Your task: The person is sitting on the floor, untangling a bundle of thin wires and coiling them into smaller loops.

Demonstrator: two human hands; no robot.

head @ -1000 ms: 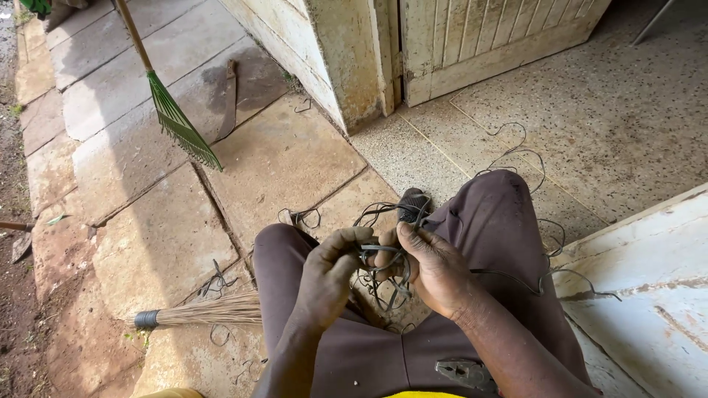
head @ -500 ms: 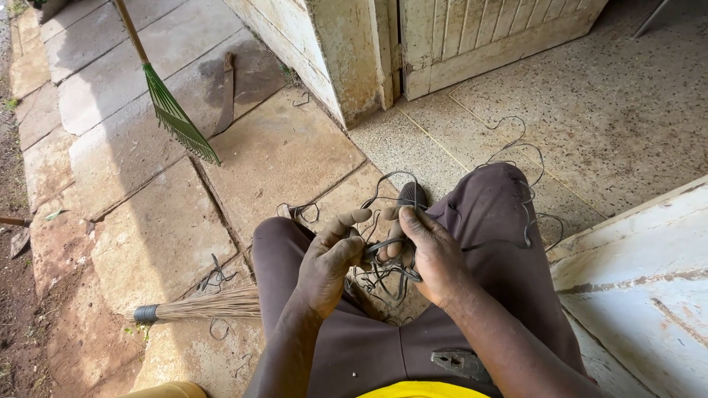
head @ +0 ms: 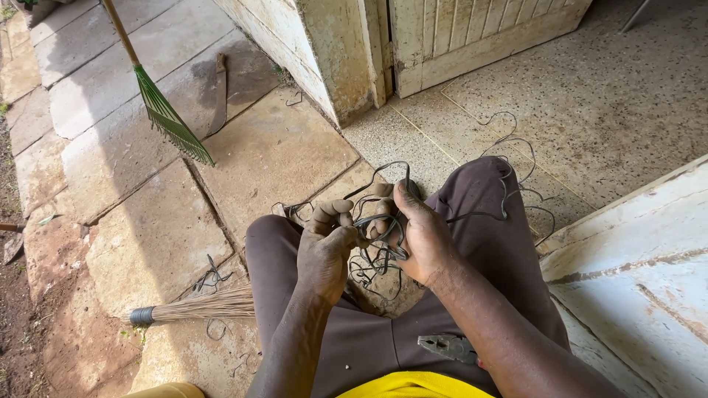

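Two hands are working together over the lap, at the middle of the head view; the left hand (head: 328, 247) is pinching strands of the tangled dark wire (head: 383, 221) between thumb and curled fingers, closed on it, seemingly to keep one end steady; the right hand (head: 420, 236), at three o'clock from the left, is wrapping its fingers around the same bundle, clamped on it, probably so the loops are not springing apart. More loose wire is trailing over the right knee toward one o'clock onto the speckled floor (head: 605, 96). Grey pliers (head: 448, 346) are lying on the thigh at six o'clock from the hands, likely parked within easy reach. At nine o'clock a straw broom (head: 195, 308) is lying on the stone slabs (head: 133, 236); at eleven o'clock a green rake (head: 168, 118) is leaning.
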